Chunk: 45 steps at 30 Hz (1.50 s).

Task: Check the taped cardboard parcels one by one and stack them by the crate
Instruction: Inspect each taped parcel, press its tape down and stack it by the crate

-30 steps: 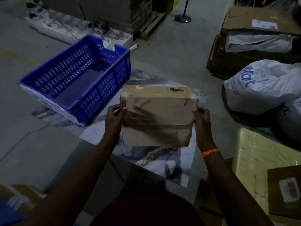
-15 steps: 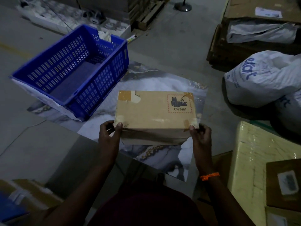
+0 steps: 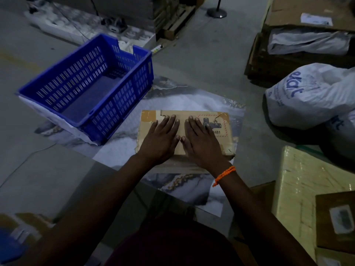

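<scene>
Marbled grey-and-white sheeting [image 3: 192, 104] spread on the concrete floor [image 3: 201, 60] serves as the working patch, and the change of the last second has happened on it: the cardboard parcel [image 3: 149, 129], held up in the air and turned over between the two hands a moment ago, now lies flat on that sheet with its label side up. It sits just to the right of the blue slotted crate [image 3: 90, 87], near it but apart from it, and the crate looks empty from this angle. Off to the right, well apart, are white printed sacks [image 3: 311, 96], a pale wrapped bundle [image 3: 299, 189] and a pile of brown cartons [image 3: 299, 52]; I cannot tell which of these are waiting their turn. On the parcel's top face a red-bordered hazard label [image 3: 221, 124] is half covered, and glossy brown tape [image 3: 148, 116] shows at the far left corner. The left hand [image 3: 161, 139] and the right hand [image 3: 201, 141] lie side by side, palms down, thumbs nearly meeting, so neither grip closes on anything: the fingers are spread flat and appear to press on the lid. An orange bead band [image 3: 223, 175] circles the right wrist. My reading is that the turning-over check of this parcel is finished and it has been set down as the bottom of the stack by the crate, with the flat press a last test or smoothing of the seal. No other parcel lies beside it yet, so the stack is at its very start.
</scene>
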Available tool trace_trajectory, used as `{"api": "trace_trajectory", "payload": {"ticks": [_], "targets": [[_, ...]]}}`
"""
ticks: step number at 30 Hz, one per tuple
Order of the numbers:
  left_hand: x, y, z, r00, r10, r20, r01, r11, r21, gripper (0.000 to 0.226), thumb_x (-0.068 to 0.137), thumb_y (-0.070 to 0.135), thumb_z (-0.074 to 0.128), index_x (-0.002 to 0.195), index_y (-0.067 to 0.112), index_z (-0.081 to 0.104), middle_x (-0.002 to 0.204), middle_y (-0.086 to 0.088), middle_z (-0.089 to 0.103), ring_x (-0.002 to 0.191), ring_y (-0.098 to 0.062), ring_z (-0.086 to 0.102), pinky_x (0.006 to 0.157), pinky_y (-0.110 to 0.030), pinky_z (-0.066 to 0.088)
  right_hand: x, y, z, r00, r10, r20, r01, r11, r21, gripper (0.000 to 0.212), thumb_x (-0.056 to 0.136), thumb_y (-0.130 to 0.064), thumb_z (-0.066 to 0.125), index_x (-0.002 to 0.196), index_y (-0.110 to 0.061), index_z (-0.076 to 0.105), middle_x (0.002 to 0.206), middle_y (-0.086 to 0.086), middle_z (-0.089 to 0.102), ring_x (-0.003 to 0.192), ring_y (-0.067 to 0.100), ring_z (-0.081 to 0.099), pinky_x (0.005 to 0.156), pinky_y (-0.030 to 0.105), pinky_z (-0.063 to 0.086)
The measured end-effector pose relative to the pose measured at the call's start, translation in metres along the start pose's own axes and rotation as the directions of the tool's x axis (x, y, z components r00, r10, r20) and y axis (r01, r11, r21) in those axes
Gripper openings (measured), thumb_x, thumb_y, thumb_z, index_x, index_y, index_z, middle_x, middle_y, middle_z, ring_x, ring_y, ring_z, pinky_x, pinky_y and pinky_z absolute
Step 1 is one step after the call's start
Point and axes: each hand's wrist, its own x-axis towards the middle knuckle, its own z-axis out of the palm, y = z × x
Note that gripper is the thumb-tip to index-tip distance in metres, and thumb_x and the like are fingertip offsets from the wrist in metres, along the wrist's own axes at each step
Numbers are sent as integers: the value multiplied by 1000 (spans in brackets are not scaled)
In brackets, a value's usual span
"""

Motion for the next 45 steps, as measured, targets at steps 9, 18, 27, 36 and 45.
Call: {"api": "trace_trajectory", "payload": {"ticks": [9, 18, 27, 36, 45], "targets": [[5, 2, -4, 1000, -9, 24, 8, 1000, 25, 63, 105, 42, 20, 156, 8, 34, 163, -15, 30, 151, -32, 29, 119, -55, 28, 5, 1, -5, 997, 19, 73, -18, 1000, -14, 68, 104, -45, 19, 160, -9, 33, 168, 10, 28, 157, 26, 23, 126, 50, 20], [-34, -15, -1, 997, -83, -2, 83, 997, 4, 78, 102, 60, 12, 161, 10, 19, 169, -9, 10, 157, -24, 9, 125, -47, 9, -29, 23, -9, 985, 170, 20, -170, 985, -18, 78, 104, -59, 21, 161, -6, 29, 171, 11, 20, 158, 25, 18, 125, 49, 17], [-49, -24, 5, 995, -81, -60, 83, 996, 40, 73, 106, 55, 11, 159, 7, 26, 167, -12, 19, 155, -25, 18, 124, -52, 19, -43, 38, -8, 978, 201, -46, -204, 977, -58, 78, 105, -60, 11, 162, -9, 29, 170, 10, 22, 158, 24, 20, 126, 46, 12], [-46, -28, 3, 992, -104, -71, 100, 993, -61, 83, 99, 68, 7, 160, 14, 20, 167, -2, 6, 155, -17, 2, 125, -41, 5, -38, 42, -17, 981, 193, -4, -193, 980, 39, 82, 101, -63, 23, 161, -7, 30, 170, 11, 21, 158, 24, 19, 125, 47, 14], [-22, -46, -11, 858, -509, 70, 412, 601, -685, 83, 87, 56, 70, 151, 17, 34, 152, -10, 42, 137, -28, 43, 105, -40, 41, -2, 82, -31, 769, 589, 249, -554, 419, 719, 46, 80, -47, 73, 117, -20, 70, 110, 2, 77, 100, 22, 74, 92, 50, 59]]}}
